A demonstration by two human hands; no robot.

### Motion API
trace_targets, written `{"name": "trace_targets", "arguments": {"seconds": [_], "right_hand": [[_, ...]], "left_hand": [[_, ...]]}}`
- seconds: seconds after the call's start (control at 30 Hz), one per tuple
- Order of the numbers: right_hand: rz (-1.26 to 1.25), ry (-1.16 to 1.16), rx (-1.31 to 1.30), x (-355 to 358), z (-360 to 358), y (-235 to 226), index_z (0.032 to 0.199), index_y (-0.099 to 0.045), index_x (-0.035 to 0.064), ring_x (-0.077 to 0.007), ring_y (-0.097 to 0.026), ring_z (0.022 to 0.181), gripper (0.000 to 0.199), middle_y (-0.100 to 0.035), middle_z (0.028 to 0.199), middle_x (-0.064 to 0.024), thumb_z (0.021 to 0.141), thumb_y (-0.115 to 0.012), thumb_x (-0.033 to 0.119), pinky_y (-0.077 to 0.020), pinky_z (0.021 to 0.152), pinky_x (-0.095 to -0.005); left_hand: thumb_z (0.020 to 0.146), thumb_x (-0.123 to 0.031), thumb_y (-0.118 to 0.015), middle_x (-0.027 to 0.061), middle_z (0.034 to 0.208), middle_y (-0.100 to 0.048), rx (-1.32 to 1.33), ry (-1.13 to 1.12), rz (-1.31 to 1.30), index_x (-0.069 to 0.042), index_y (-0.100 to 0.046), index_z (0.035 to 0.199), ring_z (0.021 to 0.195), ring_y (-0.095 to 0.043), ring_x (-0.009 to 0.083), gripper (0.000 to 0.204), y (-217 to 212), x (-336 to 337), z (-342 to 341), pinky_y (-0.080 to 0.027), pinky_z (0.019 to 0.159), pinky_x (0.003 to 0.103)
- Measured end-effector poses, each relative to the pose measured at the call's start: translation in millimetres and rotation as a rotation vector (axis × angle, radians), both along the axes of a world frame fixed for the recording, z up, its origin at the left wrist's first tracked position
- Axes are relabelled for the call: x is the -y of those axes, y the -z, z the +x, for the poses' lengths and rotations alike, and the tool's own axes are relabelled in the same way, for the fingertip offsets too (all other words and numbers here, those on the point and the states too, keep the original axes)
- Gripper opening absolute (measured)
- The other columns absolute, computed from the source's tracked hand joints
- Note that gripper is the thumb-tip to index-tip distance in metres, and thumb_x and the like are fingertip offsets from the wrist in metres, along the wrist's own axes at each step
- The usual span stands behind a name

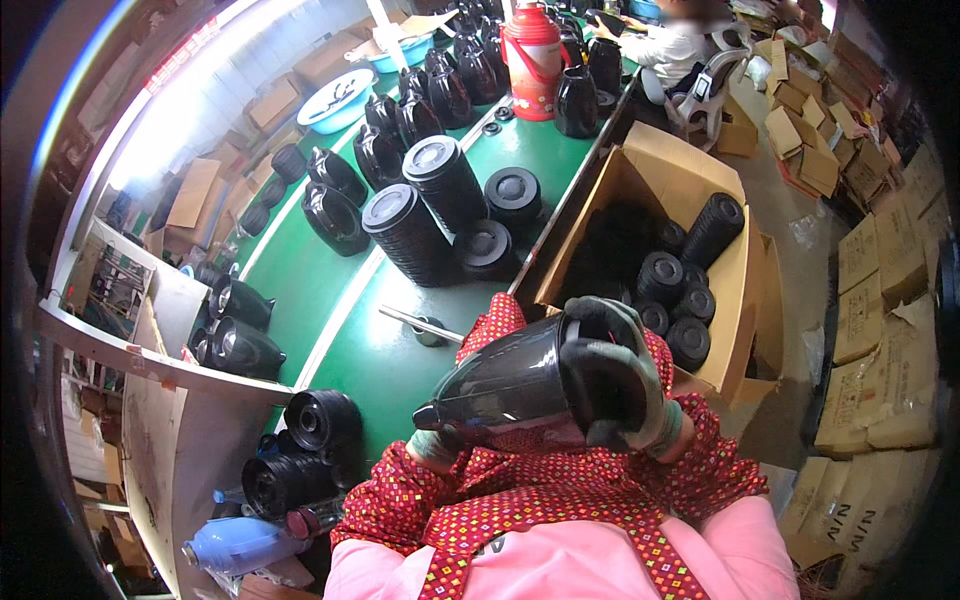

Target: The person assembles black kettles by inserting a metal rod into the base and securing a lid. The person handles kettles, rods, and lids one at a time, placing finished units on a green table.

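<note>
A glossy black thermos jug shell (510, 385) lies sideways in front of my chest, its narrow end to the left and its wide end to the right. My left hand (432, 450), in a grey-green glove, holds it from below near the narrow end; most of its fingers are hidden behind the shell. At the wide end, my gloved right hand (632, 370) is closed round the dark rim, fingers over the top. Whether a separate base part sits in that end I cannot make out. Just beyond the shell, a metal rod with a short cylinder (428, 328) lies on the green bench (350, 345).
Stacks of black round bases (408, 235) stand ahead on the bench, with black jugs (335, 215) and a red thermos (532, 65) farther off. An open carton (735, 300) of black parts is at right. A person (672, 50) sits at the far end.
</note>
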State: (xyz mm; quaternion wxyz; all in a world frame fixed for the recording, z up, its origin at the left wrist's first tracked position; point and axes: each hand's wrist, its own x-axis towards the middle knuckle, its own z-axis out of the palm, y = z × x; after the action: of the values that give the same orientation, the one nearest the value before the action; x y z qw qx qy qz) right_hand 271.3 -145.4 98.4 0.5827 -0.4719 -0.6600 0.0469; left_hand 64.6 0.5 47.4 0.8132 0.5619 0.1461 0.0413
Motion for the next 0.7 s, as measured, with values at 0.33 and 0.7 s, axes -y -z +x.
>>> {"name": "trace_targets", "arguments": {"seconds": [0.33,0.7], "right_hand": [[-0.634,-0.13,-0.62,-15.3,49.8,-9.9,0.156,-0.05,0.0012,-0.0222,-0.057,0.135,0.064,-0.06,0.149,-0.0141,0.105,-0.067,0.036,-0.0413,0.117,-0.0355],[-0.94,-0.335,-0.589,-53.1,77.6,103.2,0.12,-0.076,-0.0028,-0.0136,-0.073,0.099,0.043,-0.079,0.108,-0.0067,0.091,-0.085,0.028,-0.0581,0.094,-0.0324]], "left_hand": [[0.105,-0.023,-0.063,0.0152,0.133,-0.068,-0.197,-0.096,0.358,-0.009,-0.062,0.135,0.124,-0.068,0.0291,0.033,123.9,52.4,-29.8,-0.053,0.101,0.043],[0.089,-0.009,-0.077,0.017,0.125,-0.073,-0.34,-0.065,0.873,-0.005,-0.066,0.135,0.115,-0.072,0.0284,0.048,43.1,-71.5,-78.8,-0.056,0.101,0.039]]}}
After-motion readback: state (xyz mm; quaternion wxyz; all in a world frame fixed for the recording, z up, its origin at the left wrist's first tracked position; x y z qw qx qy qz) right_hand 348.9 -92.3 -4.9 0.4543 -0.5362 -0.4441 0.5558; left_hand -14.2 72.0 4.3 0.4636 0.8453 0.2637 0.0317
